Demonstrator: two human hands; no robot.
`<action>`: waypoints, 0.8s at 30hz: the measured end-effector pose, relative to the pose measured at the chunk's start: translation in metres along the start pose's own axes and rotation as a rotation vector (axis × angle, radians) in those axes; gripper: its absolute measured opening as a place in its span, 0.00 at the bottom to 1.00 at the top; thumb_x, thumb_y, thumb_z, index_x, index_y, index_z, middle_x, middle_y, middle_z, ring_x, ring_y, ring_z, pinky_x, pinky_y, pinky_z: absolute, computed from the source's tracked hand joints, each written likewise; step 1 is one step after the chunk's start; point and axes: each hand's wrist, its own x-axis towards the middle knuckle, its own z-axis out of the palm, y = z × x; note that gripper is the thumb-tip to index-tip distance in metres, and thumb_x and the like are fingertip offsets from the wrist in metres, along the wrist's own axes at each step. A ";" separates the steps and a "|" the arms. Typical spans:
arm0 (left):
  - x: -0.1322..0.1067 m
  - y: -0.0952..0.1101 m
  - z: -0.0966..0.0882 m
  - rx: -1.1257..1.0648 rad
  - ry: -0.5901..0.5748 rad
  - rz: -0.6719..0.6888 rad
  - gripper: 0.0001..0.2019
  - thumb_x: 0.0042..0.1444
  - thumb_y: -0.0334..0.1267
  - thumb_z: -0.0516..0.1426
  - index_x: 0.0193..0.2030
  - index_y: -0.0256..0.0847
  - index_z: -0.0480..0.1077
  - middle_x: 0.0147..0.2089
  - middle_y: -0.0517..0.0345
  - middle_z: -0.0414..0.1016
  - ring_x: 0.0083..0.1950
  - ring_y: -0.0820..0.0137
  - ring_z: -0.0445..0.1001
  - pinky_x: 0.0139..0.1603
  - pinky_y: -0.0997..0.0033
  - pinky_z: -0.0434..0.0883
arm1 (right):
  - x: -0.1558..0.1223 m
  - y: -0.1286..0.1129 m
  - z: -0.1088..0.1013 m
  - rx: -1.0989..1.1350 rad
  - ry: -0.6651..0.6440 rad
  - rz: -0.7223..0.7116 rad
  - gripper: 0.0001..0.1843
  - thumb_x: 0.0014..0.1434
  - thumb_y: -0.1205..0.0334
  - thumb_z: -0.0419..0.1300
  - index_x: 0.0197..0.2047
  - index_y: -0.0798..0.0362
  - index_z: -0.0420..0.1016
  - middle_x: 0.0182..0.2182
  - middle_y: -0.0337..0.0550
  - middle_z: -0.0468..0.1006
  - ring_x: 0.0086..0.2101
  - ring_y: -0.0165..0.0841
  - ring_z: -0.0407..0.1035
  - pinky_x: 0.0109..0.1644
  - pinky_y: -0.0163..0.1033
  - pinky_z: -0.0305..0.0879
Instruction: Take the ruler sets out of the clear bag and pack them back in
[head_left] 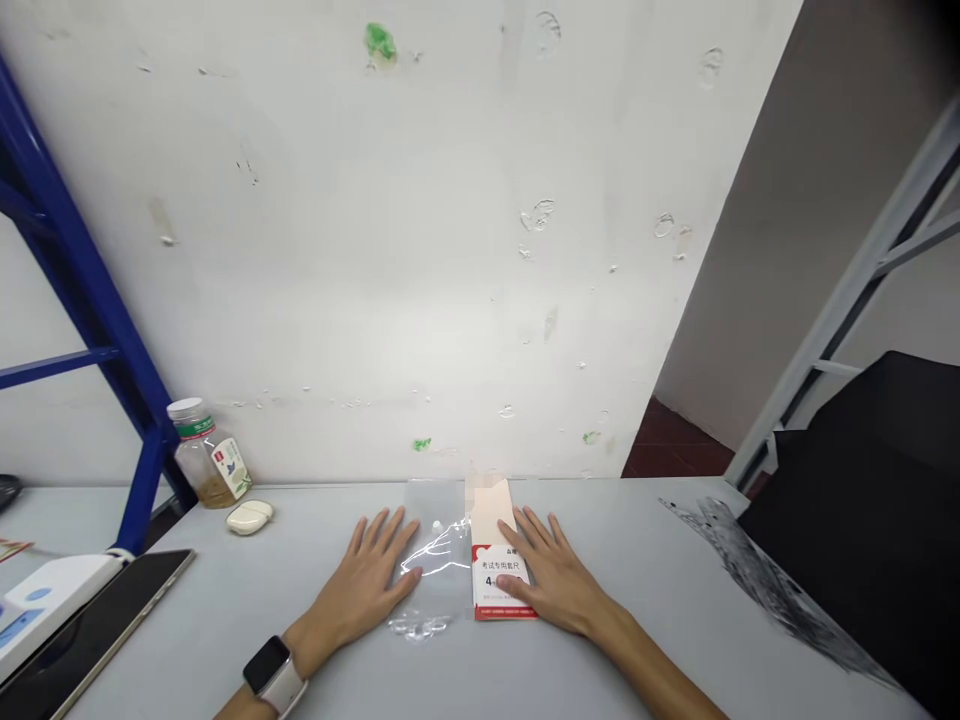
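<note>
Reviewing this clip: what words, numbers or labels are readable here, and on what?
"考试专用套尺" on the red-and-white paper packet.
"4" on the same packet, just below that line.
The packet's other small print and the label of the clear plastic bottle: too small to read.

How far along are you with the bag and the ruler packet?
Done: the clear plastic bag lies flat beside the red-and-white ruler-set packet. In hand: the left hand presses the bag, the right hand the packet. Left: the packet sits outside the bag.
</note>
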 end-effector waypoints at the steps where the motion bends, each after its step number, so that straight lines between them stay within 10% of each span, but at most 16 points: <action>1: 0.000 0.000 0.000 -0.002 0.005 0.000 0.30 0.65 0.58 0.44 0.72 0.53 0.48 0.74 0.54 0.47 0.74 0.52 0.45 0.70 0.43 0.46 | 0.000 -0.001 0.000 0.001 -0.003 0.000 0.42 0.61 0.31 0.41 0.72 0.40 0.38 0.72 0.32 0.30 0.70 0.40 0.23 0.71 0.53 0.18; 24: -0.001 -0.003 0.005 -0.009 0.046 -0.002 0.30 0.65 0.58 0.45 0.71 0.57 0.47 0.74 0.56 0.48 0.73 0.51 0.47 0.69 0.41 0.47 | 0.000 -0.001 -0.001 0.018 0.012 -0.021 0.42 0.61 0.31 0.42 0.72 0.39 0.39 0.72 0.33 0.31 0.70 0.41 0.24 0.71 0.55 0.19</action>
